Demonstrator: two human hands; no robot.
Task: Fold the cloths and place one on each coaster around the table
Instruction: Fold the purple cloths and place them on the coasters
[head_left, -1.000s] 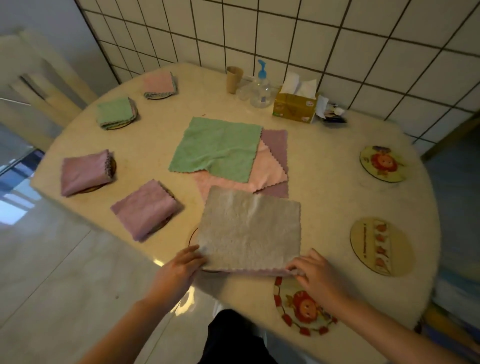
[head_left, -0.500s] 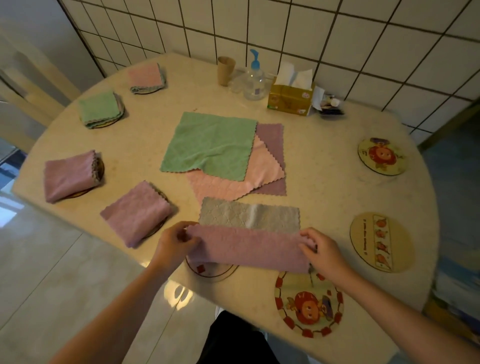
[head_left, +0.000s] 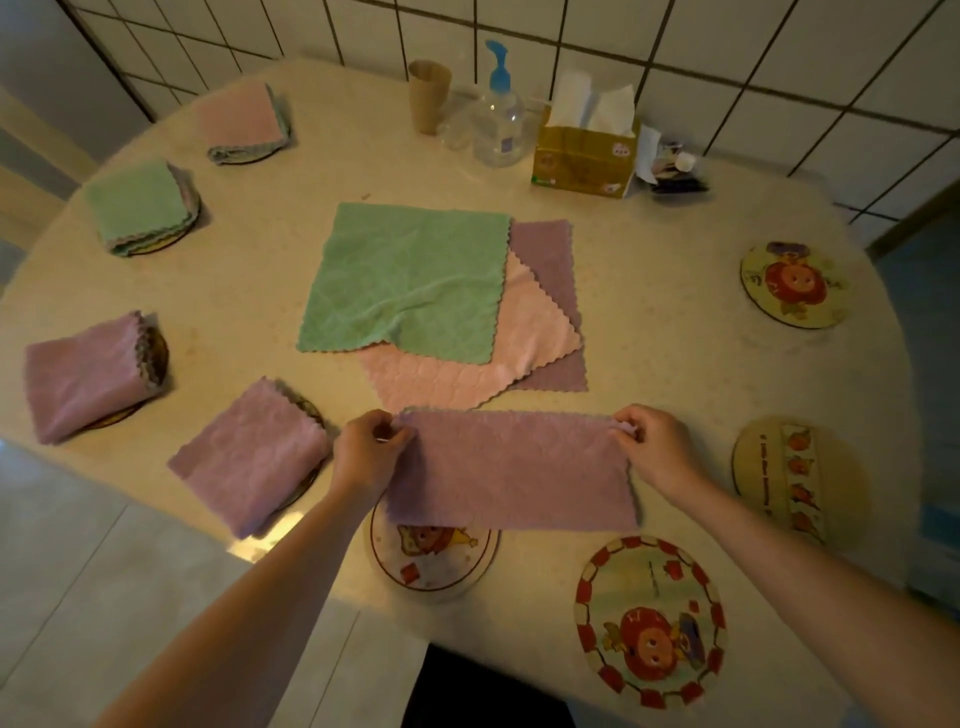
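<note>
Both hands are pinching the far corners of a mauve cloth (head_left: 511, 470) that's folded in half into a long strip. The left hand (head_left: 366, 453) has its fingers (head_left: 387, 434) clamped on the left corner, and the right hand (head_left: 655, 449) has its fingers (head_left: 626, 423) clamped on the right one.

The strip lies flat between the hands. Its near edge covers the top of a coaster (head_left: 431, 564) just below the left fingers, close to the bench (head_left: 675, 364) rim.

Open room: bare bench to the right of the right fingers, and a thin gap beyond both hands before the loose pile starts.

Counts:
- Three unfolded cloths in that pile: green (head_left: 410, 280) on top, pink (head_left: 524, 332) under it, purple (head_left: 550, 260) at the bottom.
- Four folded cloths already on coasters out left of the left fingers: two mauve (head_left: 249, 457) (head_left: 83, 376), one green (head_left: 135, 205), one pink (head_left: 241, 122).
- Three uncovered coasters on the right side: (head_left: 649, 621), (head_left: 795, 478), (head_left: 792, 283).

At the wall edge sit a cup (head_left: 428, 96), a pump bottle (head_left: 498, 114) and a tissue box (head_left: 584, 156).
</note>
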